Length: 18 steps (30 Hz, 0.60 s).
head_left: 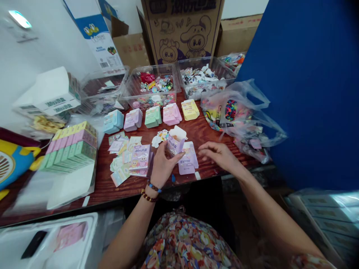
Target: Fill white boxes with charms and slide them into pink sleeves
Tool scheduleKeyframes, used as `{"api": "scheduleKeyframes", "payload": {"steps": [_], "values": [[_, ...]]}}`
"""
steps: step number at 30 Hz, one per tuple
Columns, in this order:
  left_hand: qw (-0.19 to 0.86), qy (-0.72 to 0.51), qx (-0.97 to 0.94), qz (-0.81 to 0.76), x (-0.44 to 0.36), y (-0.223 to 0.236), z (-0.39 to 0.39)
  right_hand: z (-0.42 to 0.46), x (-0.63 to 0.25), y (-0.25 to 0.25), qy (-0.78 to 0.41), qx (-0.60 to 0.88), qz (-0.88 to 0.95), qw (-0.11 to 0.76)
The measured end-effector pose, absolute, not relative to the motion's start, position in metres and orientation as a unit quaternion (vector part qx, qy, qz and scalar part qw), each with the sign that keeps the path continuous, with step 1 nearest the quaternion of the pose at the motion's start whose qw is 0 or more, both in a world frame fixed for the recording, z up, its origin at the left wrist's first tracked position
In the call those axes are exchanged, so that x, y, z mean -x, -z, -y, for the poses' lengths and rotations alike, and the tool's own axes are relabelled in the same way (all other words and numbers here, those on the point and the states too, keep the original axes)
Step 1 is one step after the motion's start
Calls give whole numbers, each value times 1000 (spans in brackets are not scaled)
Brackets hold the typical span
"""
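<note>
The left hand [163, 166] grips an open purple cardboard box [176, 141] (contents unclear); the empty right hand [220, 155] is half-open.

This looks like a small packing workshop: on the table [213, 167], clear plastic bins [153, 95] of trinkets and rows of little folded boxes [153, 116] sit together. Large printed cardboard cartons [183, 37] stand behind.
</note>
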State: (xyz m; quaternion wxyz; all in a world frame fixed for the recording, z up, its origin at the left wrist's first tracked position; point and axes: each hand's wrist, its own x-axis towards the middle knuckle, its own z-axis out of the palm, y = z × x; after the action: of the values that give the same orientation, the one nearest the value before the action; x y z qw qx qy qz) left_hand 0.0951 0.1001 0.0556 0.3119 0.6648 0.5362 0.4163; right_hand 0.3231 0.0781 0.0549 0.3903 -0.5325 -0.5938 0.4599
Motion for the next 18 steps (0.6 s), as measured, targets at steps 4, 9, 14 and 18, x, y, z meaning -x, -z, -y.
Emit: {"api": "scheduleKeyframes", "payload": {"steps": [4, 9, 14, 18], "values": [[339, -464, -645, -505, -98, -75, -96, -56, -274, -44, -397, 508, 729, 229], [335, -468, -644, -505, -97, -76, -95, -44, -212, -39, -235, 552, 797, 65], [284, -422, -676, -533, -87, -64, -94, -52, -238, -24, -314, 552, 756, 162], [208, -358, -740, -530, -90, -43, -92, -65, -301, -30, -393, 601, 578, 388]]}}
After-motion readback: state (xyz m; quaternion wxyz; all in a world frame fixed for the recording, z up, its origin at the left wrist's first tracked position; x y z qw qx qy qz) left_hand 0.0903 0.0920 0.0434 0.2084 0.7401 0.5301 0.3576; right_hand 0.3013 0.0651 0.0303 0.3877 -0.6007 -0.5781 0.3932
